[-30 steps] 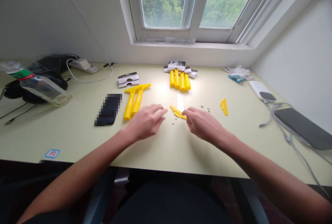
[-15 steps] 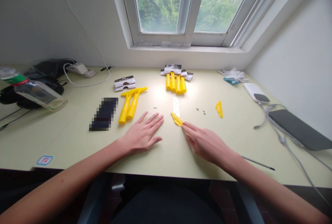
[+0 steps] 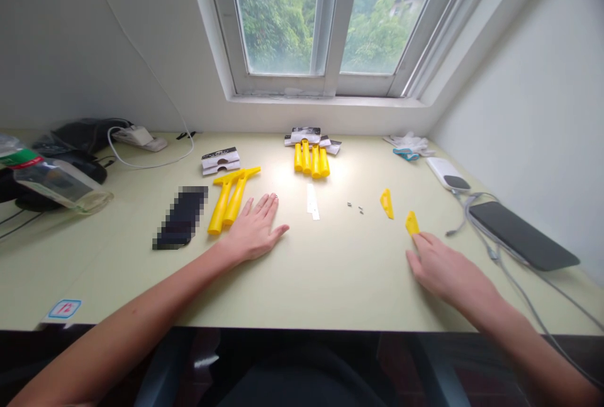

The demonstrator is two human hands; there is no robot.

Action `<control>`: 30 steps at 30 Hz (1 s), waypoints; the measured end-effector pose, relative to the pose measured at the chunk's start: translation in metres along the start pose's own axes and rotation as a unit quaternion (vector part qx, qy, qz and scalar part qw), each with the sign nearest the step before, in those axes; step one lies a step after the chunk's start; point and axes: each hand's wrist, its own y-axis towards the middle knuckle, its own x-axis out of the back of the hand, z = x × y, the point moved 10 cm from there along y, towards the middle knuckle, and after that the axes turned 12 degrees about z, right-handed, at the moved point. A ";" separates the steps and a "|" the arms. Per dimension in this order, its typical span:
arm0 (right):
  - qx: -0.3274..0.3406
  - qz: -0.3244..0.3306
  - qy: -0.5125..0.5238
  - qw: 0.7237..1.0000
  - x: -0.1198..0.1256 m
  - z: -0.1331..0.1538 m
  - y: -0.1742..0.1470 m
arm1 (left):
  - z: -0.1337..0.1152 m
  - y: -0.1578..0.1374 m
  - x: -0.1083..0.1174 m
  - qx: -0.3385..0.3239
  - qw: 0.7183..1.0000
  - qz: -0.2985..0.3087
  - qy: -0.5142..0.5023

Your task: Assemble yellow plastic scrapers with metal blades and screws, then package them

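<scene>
My left hand (image 3: 255,229) lies flat on the table with its fingers stretched out, just right of two yellow T-shaped handles (image 3: 234,200). Between the fingertips of my right hand (image 3: 443,263) is a small yellow plastic piece (image 3: 412,223), held by its near end at the right side of the table. A similar wedge-shaped yellow piece (image 3: 387,204) lies to its left. White flat blades (image 3: 312,202) overlap in the middle, between my hands. Several small screws (image 3: 361,209) are scattered right of the blades.
Several yellow tube handles (image 3: 306,160) and printed card packaging (image 3: 306,134) lie at the back. A blurred-out dark slab (image 3: 182,217) and a clear bottle (image 3: 61,177) are on the left. White gloves (image 3: 408,144), a power bank (image 3: 448,173), cables and a dark pad (image 3: 523,234) occupy the right.
My right hand has moved right with the yellow piece, away from the blades, and set it beyond the other yellow piece. My left hand stays flat; the view has shifted slightly.
</scene>
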 end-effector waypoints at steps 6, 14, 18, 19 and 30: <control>0.006 0.016 0.029 0.999 0.036 -0.004 0.059 | 0.004 0.008 0.001 0.001 1.000 -0.019 -0.009; 0.157 -0.071 0.022 0.985 0.079 0.105 0.018 | 0.001 0.035 0.036 0.027 0.994 -0.067 -0.083; 0.244 -0.072 0.003 0.967 0.054 0.162 0.014 | 0.012 0.096 0.070 0.085 0.982 -0.083 -0.149; 0.254 -0.080 0.001 0.964 0.049 0.168 0.016 | 0.017 0.112 0.077 0.105 0.977 -0.086 -0.163; 0.310 -0.180 0.039 0.933 0.052 0.165 0.025 | 0.056 0.170 0.069 0.175 0.879 -0.110 -0.429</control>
